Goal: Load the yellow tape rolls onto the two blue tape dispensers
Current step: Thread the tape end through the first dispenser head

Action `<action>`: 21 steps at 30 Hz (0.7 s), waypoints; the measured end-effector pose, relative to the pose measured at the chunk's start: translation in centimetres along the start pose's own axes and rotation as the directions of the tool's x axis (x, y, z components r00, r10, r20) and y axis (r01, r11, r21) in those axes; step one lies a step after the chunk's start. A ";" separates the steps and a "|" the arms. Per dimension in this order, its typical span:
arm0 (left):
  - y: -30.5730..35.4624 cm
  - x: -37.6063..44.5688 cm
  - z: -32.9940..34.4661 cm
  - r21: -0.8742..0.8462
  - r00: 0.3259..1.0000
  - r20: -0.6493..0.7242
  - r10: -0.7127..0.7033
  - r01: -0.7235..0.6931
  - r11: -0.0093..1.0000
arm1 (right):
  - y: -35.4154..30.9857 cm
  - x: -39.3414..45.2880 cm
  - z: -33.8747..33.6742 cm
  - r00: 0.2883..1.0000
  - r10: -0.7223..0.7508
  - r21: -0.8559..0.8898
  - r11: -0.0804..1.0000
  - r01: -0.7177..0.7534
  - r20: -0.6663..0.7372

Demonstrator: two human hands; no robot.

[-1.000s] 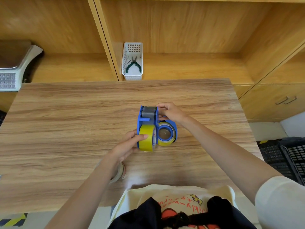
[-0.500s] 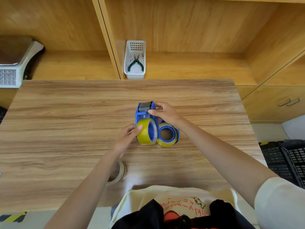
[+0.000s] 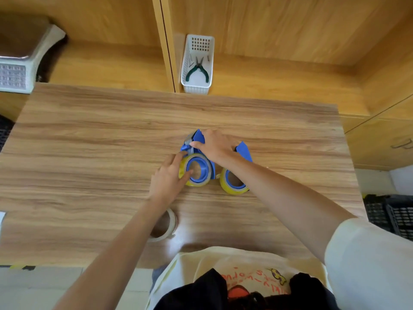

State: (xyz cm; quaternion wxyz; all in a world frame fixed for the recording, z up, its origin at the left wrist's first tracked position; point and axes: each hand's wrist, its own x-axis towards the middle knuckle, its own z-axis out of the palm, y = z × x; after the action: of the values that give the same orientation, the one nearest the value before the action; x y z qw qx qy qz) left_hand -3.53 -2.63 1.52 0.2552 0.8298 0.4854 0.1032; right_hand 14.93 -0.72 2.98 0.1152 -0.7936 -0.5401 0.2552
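Two blue tape dispensers lie on their sides near the middle of the wooden table [image 3: 89,142], each with a yellow tape roll on its hub. The left dispenser [image 3: 199,168] carries the left yellow roll [image 3: 184,170]. My left hand [image 3: 168,179] presses fingers against that roll's rim and hub. My right hand [image 3: 214,145] grips the head end of the left dispenser from above. The right dispenser [image 3: 243,151] with its yellow roll [image 3: 225,185] lies partly under my right forearm.
A pale, nearly clear tape roll [image 3: 171,224] lies near the table's front edge under my left forearm. On the shelf behind stand a white basket [image 3: 197,86] holding pliers and a weighing scale [image 3: 20,70]. Black crates [image 3: 393,215] sit at the right.
The left dispenser stood upright on edge before and now lies flat on its side. My left hand shifted onto the roll's face. Both dispensers now sit further apart.
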 end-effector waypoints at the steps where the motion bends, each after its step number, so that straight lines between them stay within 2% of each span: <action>1: -0.4 0.2 0.2 0.009 1.000 0.014 -0.004 0.004 1.000 | -0.3 0.2 0.4 1.000 0.019 -0.008 1.000 -0.019 0.010; 11: -2.7 2.1 1.3 -0.028 0.985 0.120 -0.128 0.132 0.991 | -1.6 1.8 4.0 0.997 0.081 -0.083 0.993 -0.081 -0.003; 21: -4.4 2.5 1.7 -0.004 0.979 0.159 -0.124 0.126 0.992 | -1.5 2.1 4.8 0.995 0.101 0.074 0.992 -0.102 0.025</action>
State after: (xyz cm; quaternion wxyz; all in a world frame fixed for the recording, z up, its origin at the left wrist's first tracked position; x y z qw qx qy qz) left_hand -4.90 0.69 -2.39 0.3050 0.8014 0.5140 0.0241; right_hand 11.80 1.34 -1.02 0.1261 -0.8124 -0.4903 0.2894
